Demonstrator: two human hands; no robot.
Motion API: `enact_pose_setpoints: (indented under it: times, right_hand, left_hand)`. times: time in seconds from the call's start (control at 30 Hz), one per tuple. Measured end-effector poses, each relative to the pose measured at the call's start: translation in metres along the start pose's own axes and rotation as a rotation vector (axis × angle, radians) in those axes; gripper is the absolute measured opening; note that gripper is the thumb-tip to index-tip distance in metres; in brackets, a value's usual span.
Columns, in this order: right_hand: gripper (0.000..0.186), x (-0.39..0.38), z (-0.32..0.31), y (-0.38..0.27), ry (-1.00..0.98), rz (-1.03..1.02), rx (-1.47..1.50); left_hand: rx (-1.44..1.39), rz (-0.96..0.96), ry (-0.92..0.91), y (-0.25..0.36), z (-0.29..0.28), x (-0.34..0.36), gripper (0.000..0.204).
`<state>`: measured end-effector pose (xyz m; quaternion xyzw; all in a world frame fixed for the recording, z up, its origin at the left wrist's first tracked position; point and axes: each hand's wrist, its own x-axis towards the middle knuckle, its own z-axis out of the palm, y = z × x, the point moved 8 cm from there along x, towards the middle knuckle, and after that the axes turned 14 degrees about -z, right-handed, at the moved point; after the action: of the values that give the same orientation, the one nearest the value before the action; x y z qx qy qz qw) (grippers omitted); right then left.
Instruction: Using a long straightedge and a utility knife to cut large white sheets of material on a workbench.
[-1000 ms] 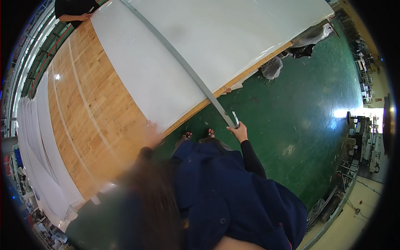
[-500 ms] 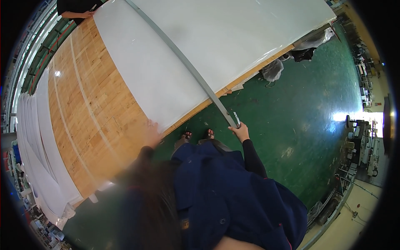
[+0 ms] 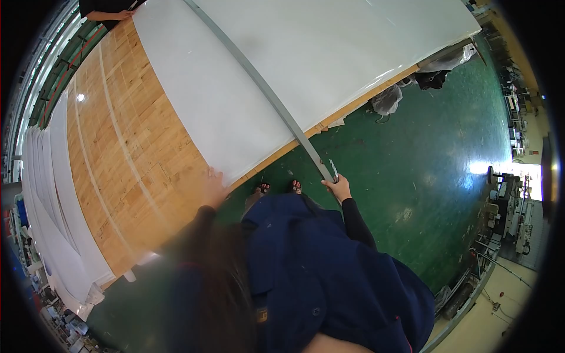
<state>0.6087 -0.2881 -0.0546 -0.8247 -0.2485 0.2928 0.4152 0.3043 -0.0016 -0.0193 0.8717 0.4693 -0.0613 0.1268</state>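
A large white sheet [image 3: 182,76] covers much of the wooden table [image 3: 132,117]. Across it lies a long grey metal straightedge [image 3: 259,82], its near end jutting past the table edge over the floor. My right hand [image 3: 339,189] is closed around that near end, and a slim utility knife [image 3: 333,170] sticks up from the same hand. At the near left corner of the sheet, my left hand [image 3: 213,187] rests on the table edge with its fingers stretched out. A smear in the picture partly blurs it.
At the far left corner, a co-worker's hand [image 3: 125,15] touches the sheet's edge. White sheets hang in folds [image 3: 50,206] at the table's left end. Plastic-wrapped bundles [image 3: 386,101] sit under the right part of the table. Machines [image 3: 515,206] line the right side of the green floor.
The view has shifted slightly. My hands keep nearly the same places, the right still on the straightedge with the knife.
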Motion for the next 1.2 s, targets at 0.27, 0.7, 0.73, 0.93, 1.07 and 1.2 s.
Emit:
enact_pose_setpoints:
  times: [0.27, 0.7, 0.73, 0.93, 1.07, 1.2]
  right_hand:
    - [0.04, 0.0, 0.001, -0.004, 0.024, -0.039, 0.039]
    - [0.037, -0.002, -0.002, -0.008, 0.063, -0.037, 0.073]
    - [0.037, -0.002, -0.003, -0.006, 0.066, -0.036, 0.069]
    - [0.036, -0.003, -0.003, -0.009, 0.059, -0.04, 0.042]
    - [0.037, -0.003, -0.007, -0.007, 0.063, -0.033, 0.024]
    - [0.039, -0.003, -0.003, -0.01, 0.035, -0.018, 0.008]
  left_hand:
    - [-0.062, 0.017, 0.057, 0.001, -0.002, -0.002, 0.041]
    - [-0.275, 0.003, 0.066, -0.015, -0.013, 0.008, 0.036]
    - [-0.279, 0.007, 0.064, -0.012, -0.014, 0.008, 0.036]
    - [-0.256, -0.007, 0.063, -0.01, -0.016, 0.008, 0.038]
    - [-0.203, 0.001, 0.07, -0.007, -0.014, 0.008, 0.038]
    - [-0.172, 0.005, 0.068, -0.008, -0.011, 0.006, 0.038]
